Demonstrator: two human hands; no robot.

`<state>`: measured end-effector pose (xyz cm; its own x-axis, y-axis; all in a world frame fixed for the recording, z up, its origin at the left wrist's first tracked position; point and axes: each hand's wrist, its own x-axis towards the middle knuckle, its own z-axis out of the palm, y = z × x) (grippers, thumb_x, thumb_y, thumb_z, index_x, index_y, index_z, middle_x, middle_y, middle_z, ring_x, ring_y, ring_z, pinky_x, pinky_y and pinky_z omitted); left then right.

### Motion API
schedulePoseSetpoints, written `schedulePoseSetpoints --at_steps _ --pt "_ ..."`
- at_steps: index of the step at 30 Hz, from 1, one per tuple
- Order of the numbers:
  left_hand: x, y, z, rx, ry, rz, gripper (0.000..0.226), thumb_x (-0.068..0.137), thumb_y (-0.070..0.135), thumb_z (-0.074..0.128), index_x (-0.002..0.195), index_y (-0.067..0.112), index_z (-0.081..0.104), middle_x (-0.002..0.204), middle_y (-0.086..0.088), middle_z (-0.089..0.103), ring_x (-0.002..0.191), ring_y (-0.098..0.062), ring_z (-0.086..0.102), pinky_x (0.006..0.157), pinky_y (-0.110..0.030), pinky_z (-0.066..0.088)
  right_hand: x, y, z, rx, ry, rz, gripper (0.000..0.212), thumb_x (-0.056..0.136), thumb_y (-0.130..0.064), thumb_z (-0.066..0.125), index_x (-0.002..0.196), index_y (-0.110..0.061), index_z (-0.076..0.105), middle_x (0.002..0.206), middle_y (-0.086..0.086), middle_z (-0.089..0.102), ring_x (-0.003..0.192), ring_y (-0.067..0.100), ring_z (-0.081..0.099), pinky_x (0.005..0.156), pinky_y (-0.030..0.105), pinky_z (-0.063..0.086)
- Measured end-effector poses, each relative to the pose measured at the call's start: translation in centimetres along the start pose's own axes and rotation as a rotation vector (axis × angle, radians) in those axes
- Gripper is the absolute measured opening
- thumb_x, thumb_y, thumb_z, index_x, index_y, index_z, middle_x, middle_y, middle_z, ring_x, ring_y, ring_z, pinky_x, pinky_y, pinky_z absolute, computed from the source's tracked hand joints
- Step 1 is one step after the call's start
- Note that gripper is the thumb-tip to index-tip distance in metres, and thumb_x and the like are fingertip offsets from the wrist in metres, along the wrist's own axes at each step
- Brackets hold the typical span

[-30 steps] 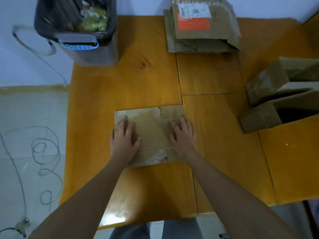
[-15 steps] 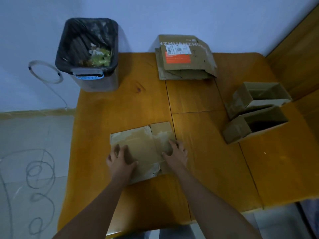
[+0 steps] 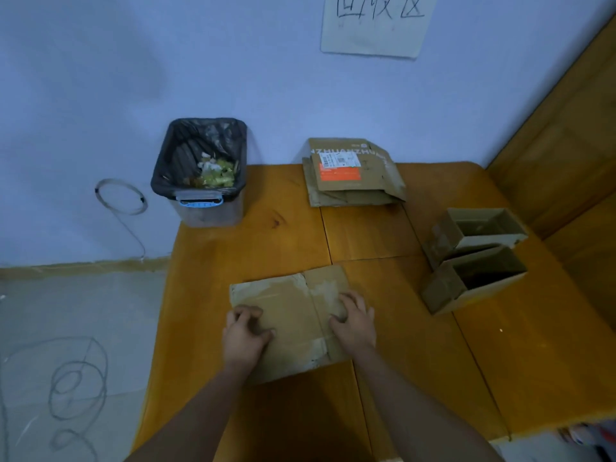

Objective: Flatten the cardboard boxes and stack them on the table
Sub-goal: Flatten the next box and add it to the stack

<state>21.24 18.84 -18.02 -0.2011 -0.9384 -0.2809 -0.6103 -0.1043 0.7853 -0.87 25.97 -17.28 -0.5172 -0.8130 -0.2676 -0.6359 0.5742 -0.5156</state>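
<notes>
Both grips, left hand (image 3: 245, 338) and right hand (image 3: 355, 323), curled on flattened box (image 3: 293, 315); transfer to twelve-o'clock stack (image 3: 350, 175) judged next

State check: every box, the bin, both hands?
Near box: flattened, lying on the table.
Far stack: flattened boxes, piled at the wall.
Two boxes: unflattened, open, side by side.
Bin: open, bag-lined, waste inside.
Left hand: fingers curled, on near box.
Right hand: fingers curled, on near box.
</notes>
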Motion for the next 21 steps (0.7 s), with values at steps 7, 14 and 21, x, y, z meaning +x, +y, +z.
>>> schedulePoseSetpoints --at_steps 7,14,21 --pt "3.2 7.5 -1.8 0.24 -0.031 0.222 0.051 0.078 0.043 0.075 0.122 0.028 0.055 0.136 0.006 0.037 0.119 -0.024 0.034 0.095 -0.029 0.028 3.1 -2.8 -7.0 -0.15 0.005 -0.058 0.057 0.086 -0.052 0.056 0.137 -0.032 0.039 0.144 0.004 0.016 0.127 0.03 0.025 0.102 0.043 0.039" --pt "7.0 19.1 -1.1 0.298 0.039 0.387 0.052 0.079 0.044 0.074 0.123 0.025 0.055 0.139 0.004 0.035 0.12 -0.027 0.032 0.103 -0.031 0.03 8.2 -5.1 -16.0 -0.261 0.186 -0.054 0.053 0.086 -0.05 0.059 0.13 -0.032 0.035 0.141 0.005 0.012 0.124 0.034 0.025 0.102 0.047 0.039" --pt "10.2 29.8 2.3 0.377 0.075 0.46 0.053 0.084 0.045 0.07 0.13 0.025 0.051 0.143 0.004 0.029 0.124 -0.028 0.031 0.106 -0.035 0.033 14.0 -3.8 -24.5 -0.306 0.308 -0.057 0.054 0.089 -0.047 0.058 0.134 -0.032 0.033 0.138 0.006 0.018 0.121 0.032 0.029 0.098 0.044 0.041"
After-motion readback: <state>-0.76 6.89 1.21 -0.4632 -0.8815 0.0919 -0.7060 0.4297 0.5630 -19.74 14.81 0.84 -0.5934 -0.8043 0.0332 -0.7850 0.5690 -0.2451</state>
